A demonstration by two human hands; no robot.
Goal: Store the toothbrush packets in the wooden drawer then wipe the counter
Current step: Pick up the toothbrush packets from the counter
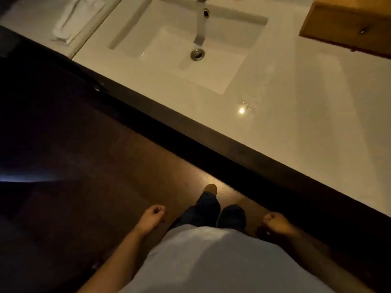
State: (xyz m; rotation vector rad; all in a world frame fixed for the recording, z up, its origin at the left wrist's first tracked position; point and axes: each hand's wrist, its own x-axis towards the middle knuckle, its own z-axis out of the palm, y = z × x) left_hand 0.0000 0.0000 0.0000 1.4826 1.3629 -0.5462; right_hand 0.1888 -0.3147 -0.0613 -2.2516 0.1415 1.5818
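A wooden drawer box [347, 24] with a small metal knob stands on the pale counter [306, 115] at the far right, its drawer pushed in. No toothbrush packets are visible. My left hand [151, 217] hangs low beside my body with loosely curled fingers and holds nothing. My right hand [277, 223] hangs on the other side, below the counter's dark front edge, fingers loosely curled and empty. Both hands are far from the drawer box.
A white rectangular sink [169, 47] with a chrome tap [201, 26] and drain is set in the counter's middle. A folded white towel [74, 20] lies at the far left. Dark floor [95, 187] stretches under my feet.
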